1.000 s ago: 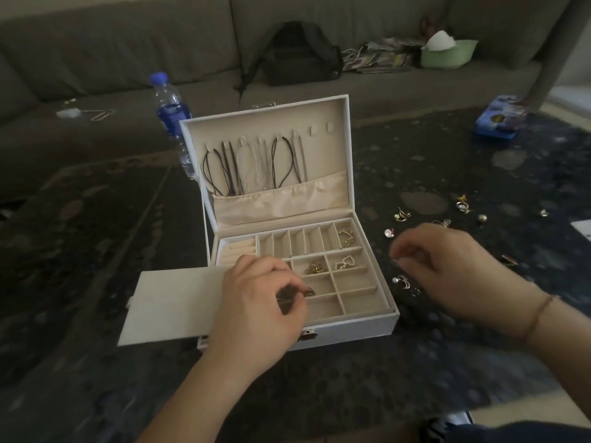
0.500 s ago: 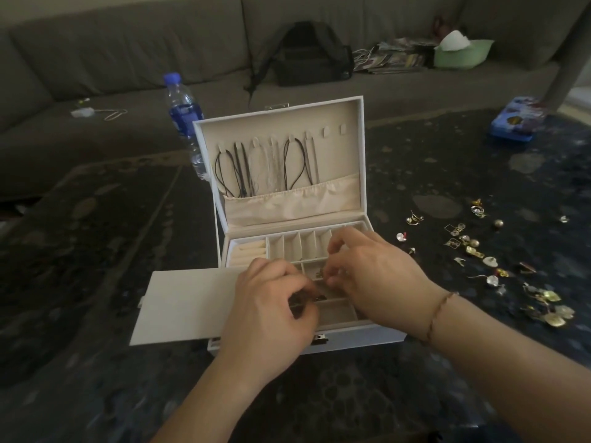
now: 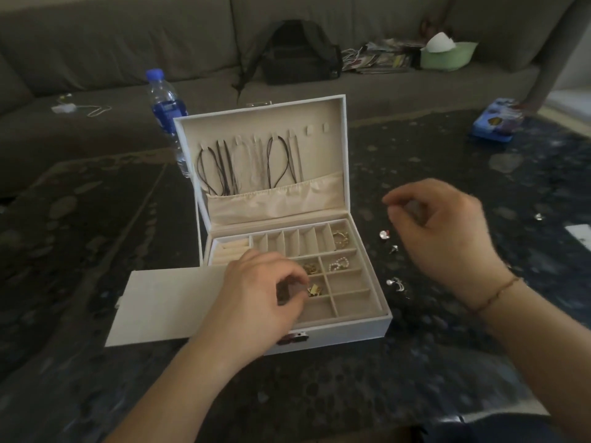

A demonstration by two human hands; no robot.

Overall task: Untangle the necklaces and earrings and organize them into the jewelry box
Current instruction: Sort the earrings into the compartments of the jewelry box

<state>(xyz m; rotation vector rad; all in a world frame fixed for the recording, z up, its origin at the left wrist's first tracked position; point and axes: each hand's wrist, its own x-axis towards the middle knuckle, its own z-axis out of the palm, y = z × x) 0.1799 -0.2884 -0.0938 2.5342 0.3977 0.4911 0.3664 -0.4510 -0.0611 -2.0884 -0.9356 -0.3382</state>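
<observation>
Necklaces done, earrings partly sorted into the jewelry box [image 3: 351, 327].

Necklaces [image 3: 249, 167] hang in its lid; few compartments hold pieces, loose earrings [image 3: 395, 282] lie just right of it. The left hand [image 3: 256, 302] pinches a gold earring [image 3: 315, 290] over the box; whether the curled right hand [image 3: 444, 228] holds something cannot be told.

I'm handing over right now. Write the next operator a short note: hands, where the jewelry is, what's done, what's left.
Left hand: over the jewelry box tray, fingers curled beside a gold earring; grip unclear.
Right hand: above the table right of the box, fingers curled; contents too blurred to tell.
Done: necklaces hang in the lid; four compartments hold earrings.
Left: loose earrings on the table right of the box.
</observation>
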